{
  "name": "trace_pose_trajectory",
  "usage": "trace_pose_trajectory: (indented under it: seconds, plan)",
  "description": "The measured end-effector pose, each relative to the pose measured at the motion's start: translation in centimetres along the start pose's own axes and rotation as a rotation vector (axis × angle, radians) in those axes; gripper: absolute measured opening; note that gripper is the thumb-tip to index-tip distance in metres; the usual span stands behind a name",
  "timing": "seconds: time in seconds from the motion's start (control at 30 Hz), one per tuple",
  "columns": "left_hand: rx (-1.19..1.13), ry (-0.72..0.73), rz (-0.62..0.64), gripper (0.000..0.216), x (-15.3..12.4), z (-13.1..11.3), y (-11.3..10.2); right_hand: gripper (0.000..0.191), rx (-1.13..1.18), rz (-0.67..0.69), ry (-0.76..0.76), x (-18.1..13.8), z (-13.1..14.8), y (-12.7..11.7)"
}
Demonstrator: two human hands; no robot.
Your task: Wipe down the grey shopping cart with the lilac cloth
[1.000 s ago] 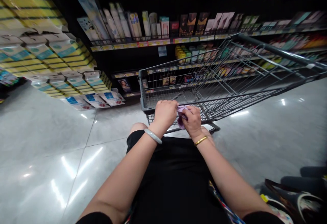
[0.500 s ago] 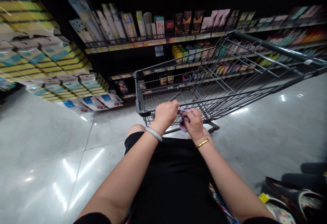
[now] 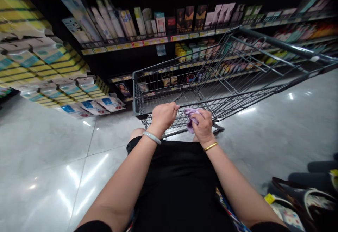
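Note:
A grey wire shopping cart stands in front of my knees, its basket angled away to the right. My left hand, with a pale bangle at the wrist, is closed at the cart's near top rail. Its fingers curl around the rail, partly hidden by the back of the hand. My right hand, wearing a gold bangle, is closed on a crumpled purple cloth. The cloth bunches against the same near rail, just right of my left hand, with a small gap between them.
Shelves behind the cart hold bottles and boxes. Stacked yellow-and-black striped packs rise at the left. Bags lie on the floor at the lower right. Grey shiny floor surrounds me.
My left hand has moved left, away from the cloth. My right hand has shifted slightly right, and more of the cloth shows. The view has turned a little, so the cart appears further left.

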State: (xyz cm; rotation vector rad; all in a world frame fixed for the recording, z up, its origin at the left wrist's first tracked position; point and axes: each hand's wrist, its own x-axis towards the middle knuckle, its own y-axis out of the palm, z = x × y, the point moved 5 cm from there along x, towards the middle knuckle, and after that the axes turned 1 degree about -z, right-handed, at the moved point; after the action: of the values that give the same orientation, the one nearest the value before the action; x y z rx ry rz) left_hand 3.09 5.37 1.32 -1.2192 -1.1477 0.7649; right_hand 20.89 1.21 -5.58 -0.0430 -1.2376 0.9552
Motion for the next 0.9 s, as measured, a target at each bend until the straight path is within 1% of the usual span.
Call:
trace_pose_trajectory:
  seconds: [0.07, 0.13, 0.23, 0.3, 0.37, 0.47, 0.57, 0.67, 0.73, 0.8, 0.9]
  plan:
    - [0.016, -0.020, -0.004, 0.050, 0.0, 0.4, 0.0, 0.018, 0.005, -0.032, 0.002, 1.0, 0.0, -0.5]
    - [0.034, -0.032, -0.016, 0.052, 0.0, 0.8, -0.1, 0.017, -0.010, -0.012, 0.016, 0.9, -0.4, 0.1]
    - [0.051, -0.029, -0.024, 0.053, 0.0, 1.4, -0.1, 0.016, -0.031, 0.096, 0.064, -0.9, -1.0, 2.0]
    - [0.055, -0.024, -0.013, 0.053, 0.0, 1.9, -0.2, 0.015, -0.010, 0.128, 0.082, -1.9, -1.0, 2.8]
    - [0.061, -0.024, 0.004, 0.053, 0.0, 2.3, -0.4, 0.014, 0.029, 0.081, 0.065, -1.7, -0.3, 2.4]
    - [0.083, -0.035, -0.003, 0.056, 0.2, 2.3, -0.7, 0.013, 0.066, -0.006, 0.025, 0.3, 0.9, 1.4]
    - [0.097, -0.044, -0.053, 0.055, 0.7, 1.4, -1.2, 0.015, 0.053, 0.002, 0.042, 1.8, 1.2, 1.6]
    - [0.083, -0.095, -0.082, 0.050, 1.6, 0.3, -1.4, 0.015, 0.041, 0.080, 0.062, 1.4, 1.0, 2.9]
    - [0.064, -0.128, -0.080, 0.045, 2.3, -0.4, -1.5, 0.014, 0.052, 0.119, 0.071, 1.0, 0.8, 3.3]
    - [0.027, -0.077, -0.042, 0.042, 2.9, -1.3, -1.3, 0.015, 0.069, 0.096, 0.075, 1.4, 0.7, 2.8]
    - [-0.023, 0.056, 0.013, 0.039, 3.1, -2.5, -0.6, 0.015, 0.074, 0.003, 0.072, 3.1, 0.6, 1.3]
